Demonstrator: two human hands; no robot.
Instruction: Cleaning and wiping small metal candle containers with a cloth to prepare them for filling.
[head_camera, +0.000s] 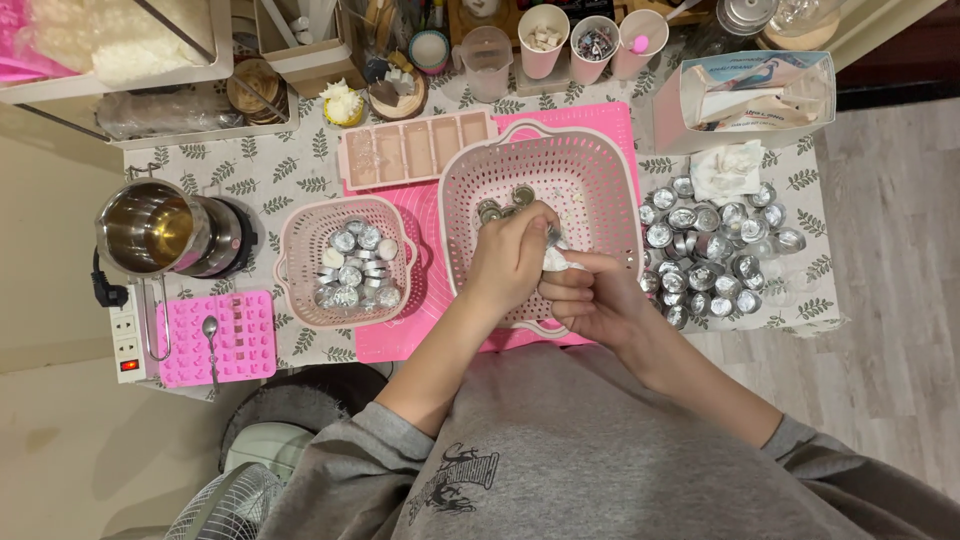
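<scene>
**Two hands working a small metal cup over a pink basket**

Seen from above, a person in a grey sweatshirt stands at a worktop (300, 160) covered in a leaf-patterned cloth. Both hands meet over the near edge of a large pink perforated plastic basket (600, 170) at the centre. The left hand (512, 262) has its grip closed around a small silver metal tealight cup (553, 236), of which only a sliver shows at the fingertips. The right hand (590, 295), at five o'clock from the left, pinches a crumpled white tissue (562, 260) that presses against the cup. A few more empty cups lie inside the basket at twelve o'clock from the hands.

At nine o'clock sits a smaller pink perforated basket (300, 250) with silver cups, some filled with white wax. At three o'clock a loose heap of empty silver tealight cups (715, 245) covers the worktop. Farther out at nine o'clock stands a steel melting pot (150, 230), and just below it lie a pink silicone mould (245, 340) with a metal spoon (210, 335) on it and a white power strip (126, 340). A pale pink rectangular bar mould (415, 148) lies at eleven o'clock.
</scene>
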